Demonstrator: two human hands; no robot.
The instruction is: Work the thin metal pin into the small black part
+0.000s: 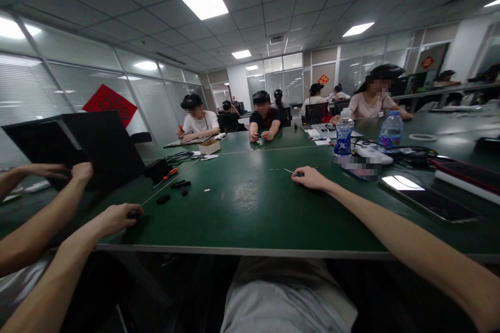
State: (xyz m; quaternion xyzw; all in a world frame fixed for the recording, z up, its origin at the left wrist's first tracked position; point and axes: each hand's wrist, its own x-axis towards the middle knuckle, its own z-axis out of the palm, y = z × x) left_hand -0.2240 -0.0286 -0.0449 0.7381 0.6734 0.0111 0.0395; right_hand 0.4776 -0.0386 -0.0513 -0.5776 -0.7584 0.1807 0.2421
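Note:
My left hand [117, 217] rests near the front edge of the green table [242, 208], fingers curled over a small dark object [135, 214] that is mostly hidden. My right hand [310, 177] lies further out on the table, pinching a thin tool [294, 172] with a dark handle and a fine metal tip that points left. Tiny pale bits lie on the mat just beyond the tip.
On the left, another person's hands [80, 171] hold a black laptop [97, 145] tilted up. An orange-handled screwdriver [169, 176] and small black parts [174, 187] lie nearby. Two water bottles [344, 138], cables and a phone [429, 200] sit on the right. Several people sit across the table.

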